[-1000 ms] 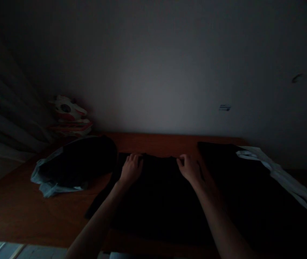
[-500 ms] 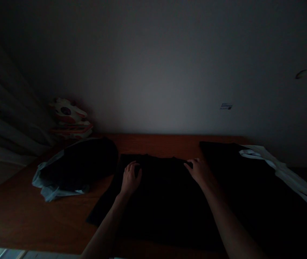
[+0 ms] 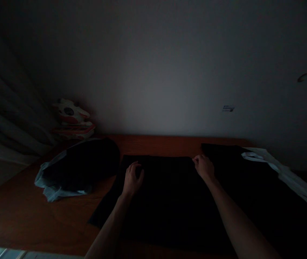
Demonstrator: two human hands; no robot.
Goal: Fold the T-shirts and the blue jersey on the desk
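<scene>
Black cloth (image 3: 166,201): spread flat on wooden table (image 3: 35,219), centre of view, far edge running 9 to 3 o'clock between both hands.
Left hand (image 3: 132,180): palm down on the cloth near its far-left corner, fingers loosely curled, nothing gripped as far as the dim light shows.
Right hand (image 3: 204,167): at the far-right corner, fingertips together on the cloth edge; true pinch or not, cannot tell.
Dark bundle (image 3: 80,165): at 9 o'clock of the left hand, over pale fabric.
White garment (image 3: 285,172): at 3 o'clock, on another dark piece.
Red-white object (image 3: 72,120): at 10 o'clock, against the wall.
</scene>
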